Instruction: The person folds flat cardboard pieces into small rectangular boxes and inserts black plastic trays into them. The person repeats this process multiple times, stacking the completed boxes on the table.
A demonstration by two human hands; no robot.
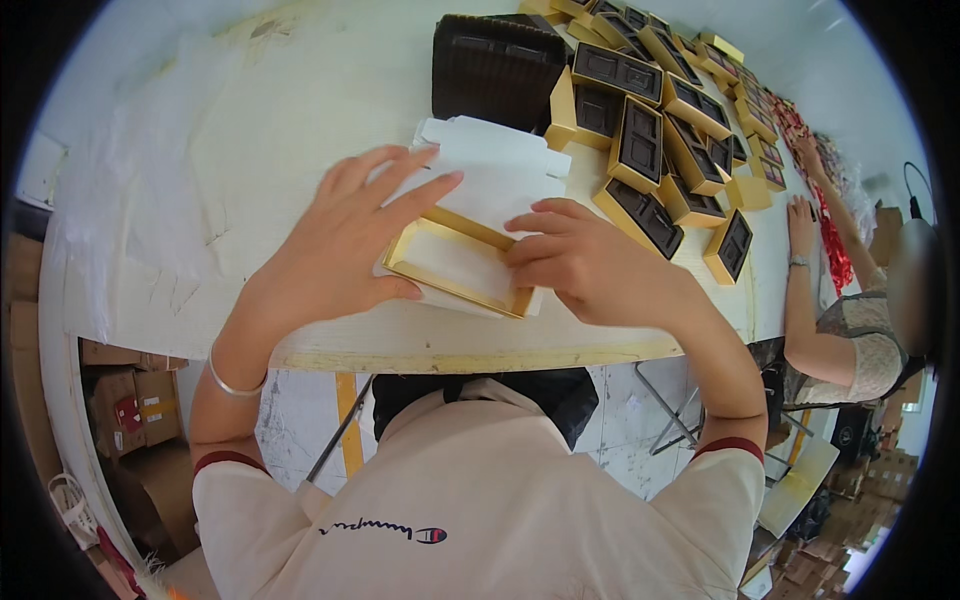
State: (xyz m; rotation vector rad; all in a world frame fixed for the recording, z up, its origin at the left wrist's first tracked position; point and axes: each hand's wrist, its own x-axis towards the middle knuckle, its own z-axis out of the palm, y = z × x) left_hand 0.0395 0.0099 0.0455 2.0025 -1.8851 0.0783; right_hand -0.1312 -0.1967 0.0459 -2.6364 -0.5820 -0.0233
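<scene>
A shallow gold-edged box [460, 283] with a white inside lies in front of me on the table. White card flaps [497, 165] stretch out behind it. My left hand [345, 235] is open at the box's left end, fingers spread over the flaps and thumb by the near left corner. At the right end, my right hand [590, 262] has its bent fingers closed on the box wall. Part of that wall is hidden behind the fingers.
A stack of black plastic trays [498, 72] stands beyond the flaps. Several gold boxes with black inserts [637, 145] crowd the right side. Clear plastic film [140, 180] lies at the left. At the far right, another person's arm [803, 240] rests near red ribbon-like material [832, 245].
</scene>
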